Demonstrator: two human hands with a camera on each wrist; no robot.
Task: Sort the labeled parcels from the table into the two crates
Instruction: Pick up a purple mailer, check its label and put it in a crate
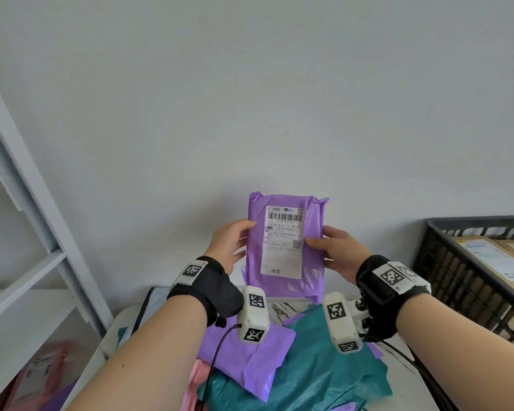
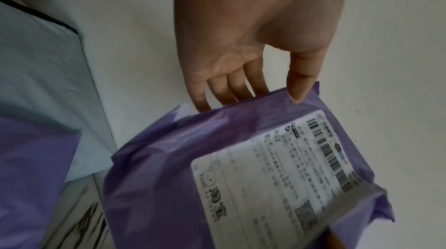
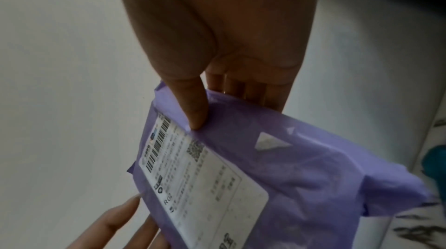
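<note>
While both hands (image 1: 229,247) pinch the purple parcel (image 1: 285,280), fingers hide behind.

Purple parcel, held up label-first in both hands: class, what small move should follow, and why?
Probably carry the purple parcel toward a crate. Both the left hand and right hand pinch its edges, with the label facing the person for reading. The black crate at right already holds boxes; which crate suits it is unclear.
</note>
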